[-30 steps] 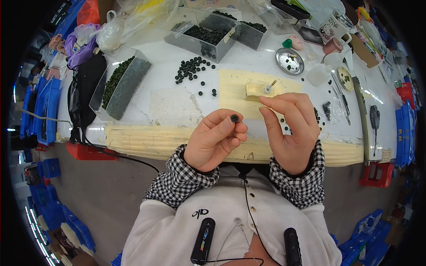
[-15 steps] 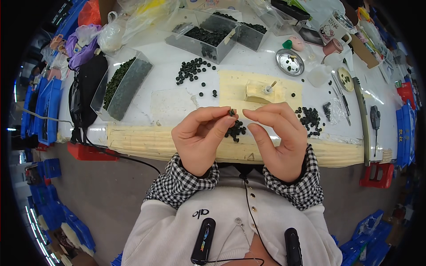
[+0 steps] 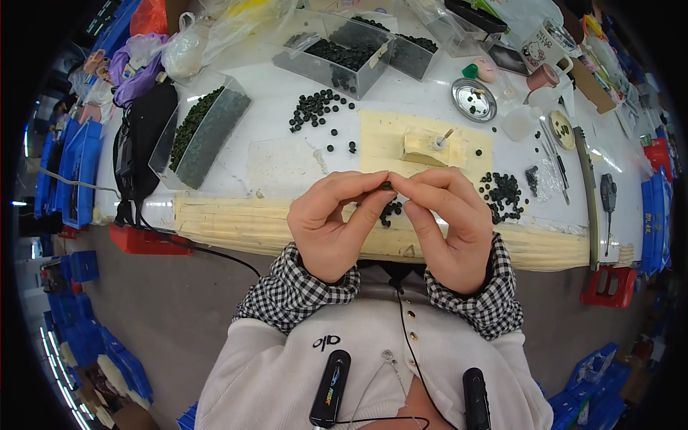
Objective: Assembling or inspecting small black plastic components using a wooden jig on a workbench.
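My left hand (image 3: 326,233) pinches a small dark round part (image 3: 387,185) between thumb and index finger, above the near edge of the table. My right hand (image 3: 455,233) reaches in from the other side. Its index fingertip meets the part and the left index fingertip, while its thumb stays apart, lower down. Beneath the hands lies a small pile of black round parts (image 3: 389,212), partly hidden by my fingers. Just beyond, a yellowish block (image 3: 423,147) with a thin upright pin stands on a cream sheet (image 3: 376,132).
Loose black parts lie in groups at left (image 3: 315,109) and right (image 3: 504,193). Clear bins (image 3: 326,70) of black parts stand at the back, and a bin (image 3: 215,132) of greenish pieces at left. A metal dish (image 3: 474,99), tweezers (image 3: 555,154) and a mug (image 3: 545,49) are at right.
My right index finger has come in to touch the small part. My left hand has shifted slightly right, and its fingers now cover more of the part.
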`<move>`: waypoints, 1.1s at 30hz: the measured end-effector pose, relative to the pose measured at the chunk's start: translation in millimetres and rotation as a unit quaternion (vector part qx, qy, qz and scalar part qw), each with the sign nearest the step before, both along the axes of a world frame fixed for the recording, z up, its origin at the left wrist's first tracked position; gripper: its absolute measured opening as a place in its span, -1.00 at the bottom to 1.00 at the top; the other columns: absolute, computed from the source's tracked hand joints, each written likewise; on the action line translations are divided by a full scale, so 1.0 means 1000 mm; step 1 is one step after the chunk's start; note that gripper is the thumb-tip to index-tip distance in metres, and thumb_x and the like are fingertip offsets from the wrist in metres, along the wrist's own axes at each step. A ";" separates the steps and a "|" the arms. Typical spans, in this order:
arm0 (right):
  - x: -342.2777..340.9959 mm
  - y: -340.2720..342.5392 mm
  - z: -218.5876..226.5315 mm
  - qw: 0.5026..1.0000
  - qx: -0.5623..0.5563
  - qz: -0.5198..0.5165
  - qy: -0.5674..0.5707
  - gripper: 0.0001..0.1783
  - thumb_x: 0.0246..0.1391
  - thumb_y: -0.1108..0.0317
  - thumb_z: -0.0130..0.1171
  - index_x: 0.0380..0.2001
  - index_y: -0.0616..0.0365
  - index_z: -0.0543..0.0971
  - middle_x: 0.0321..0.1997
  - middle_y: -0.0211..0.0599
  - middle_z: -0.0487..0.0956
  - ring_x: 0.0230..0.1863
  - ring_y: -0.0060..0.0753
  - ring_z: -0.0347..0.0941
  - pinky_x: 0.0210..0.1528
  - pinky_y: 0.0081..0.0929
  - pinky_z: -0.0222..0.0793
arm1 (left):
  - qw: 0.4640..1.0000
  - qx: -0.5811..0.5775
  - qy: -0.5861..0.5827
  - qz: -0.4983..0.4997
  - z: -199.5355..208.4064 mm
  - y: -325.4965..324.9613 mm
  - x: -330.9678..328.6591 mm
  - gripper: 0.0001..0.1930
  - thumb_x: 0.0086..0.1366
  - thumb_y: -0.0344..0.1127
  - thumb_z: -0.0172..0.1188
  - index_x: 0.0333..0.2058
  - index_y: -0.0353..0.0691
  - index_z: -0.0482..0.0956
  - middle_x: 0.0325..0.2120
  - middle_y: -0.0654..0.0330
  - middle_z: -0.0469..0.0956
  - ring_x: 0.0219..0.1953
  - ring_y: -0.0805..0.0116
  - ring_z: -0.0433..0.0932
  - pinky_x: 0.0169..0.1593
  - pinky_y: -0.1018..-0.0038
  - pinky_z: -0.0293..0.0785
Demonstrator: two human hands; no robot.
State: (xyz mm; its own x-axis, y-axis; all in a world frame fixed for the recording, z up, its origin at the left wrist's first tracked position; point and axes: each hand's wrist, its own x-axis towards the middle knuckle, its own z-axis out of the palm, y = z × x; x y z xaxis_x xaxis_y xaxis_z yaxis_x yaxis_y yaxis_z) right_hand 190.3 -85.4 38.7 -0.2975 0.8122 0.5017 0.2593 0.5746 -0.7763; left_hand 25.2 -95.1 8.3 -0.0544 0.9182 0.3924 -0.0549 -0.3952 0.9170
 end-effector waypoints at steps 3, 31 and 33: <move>-0.001 0.000 0.000 1.000 -0.006 0.007 -0.002 -0.62 0.01 0.64 0.15 -0.05 0.20 0.58 -0.27 -0.24 0.49 -0.29 -0.40 0.44 -0.28 -0.59 0.39 | 0.998 0.052 0.041 0.023 -0.002 0.001 -0.002 -0.73 0.06 -0.65 0.29 -0.22 -0.39 0.58 -0.36 0.09 0.60 -0.33 0.42 0.58 -0.25 0.58 0.49; -0.001 0.001 -0.011 0.998 -0.047 0.010 0.036 -0.67 0.06 0.61 0.10 -0.06 0.26 0.56 -0.27 -0.19 0.53 -0.28 -0.38 0.49 -0.21 -0.57 0.39 | 1.000 -0.003 -0.014 0.026 -0.009 0.003 0.001 -0.78 0.03 -0.62 0.35 -0.32 -0.40 0.55 -0.40 0.16 0.57 -0.35 0.49 0.55 -0.25 0.58 0.49; -0.001 0.000 -0.009 0.998 -0.044 0.009 0.032 -0.69 0.06 0.61 0.11 -0.09 0.26 0.57 -0.28 -0.18 0.53 -0.29 -0.37 0.48 -0.21 -0.57 0.39 | 1.000 -0.003 -0.001 0.015 -0.008 0.003 0.000 -0.77 0.05 -0.64 0.32 -0.29 -0.39 0.53 -0.38 0.16 0.56 -0.32 0.48 0.55 -0.22 0.58 0.49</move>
